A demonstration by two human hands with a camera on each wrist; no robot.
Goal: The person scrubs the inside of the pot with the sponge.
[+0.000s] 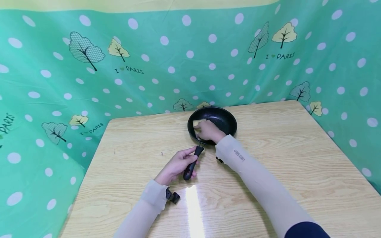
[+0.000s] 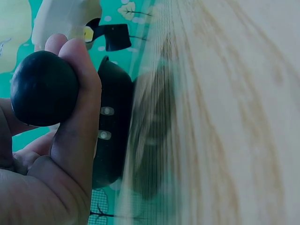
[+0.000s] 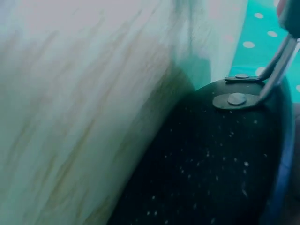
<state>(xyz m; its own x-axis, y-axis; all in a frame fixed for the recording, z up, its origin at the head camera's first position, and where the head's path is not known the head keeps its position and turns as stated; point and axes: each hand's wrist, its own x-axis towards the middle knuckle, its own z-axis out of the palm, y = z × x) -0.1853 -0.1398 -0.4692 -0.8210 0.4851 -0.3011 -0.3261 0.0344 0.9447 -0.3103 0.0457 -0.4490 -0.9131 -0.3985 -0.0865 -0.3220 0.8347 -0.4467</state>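
Observation:
A black frying pan (image 1: 224, 120) with pale specks on its outer side is at the far part of the table. My left hand (image 1: 177, 164) grips its black handle (image 1: 189, 171), which points toward me; the rounded handle end (image 2: 44, 89) fills much of the left wrist view. Inside the pan, my right hand (image 1: 209, 131) holds a pale yellow sponge-like piece (image 1: 198, 122) against the left part of the pan's inner surface. The hand covers much of that piece. In the right wrist view, the pan's side (image 3: 206, 159) and a handle rivet (image 3: 237, 99) show, while the fingers are hidden.
The wooden table (image 1: 134, 145) carries a bright light streak in front of the left hand. A green dotted curtain (image 1: 163, 66) with printed trees hangs behind the table and along its sides. A small black device (image 1: 173, 195) sits at the left wrist.

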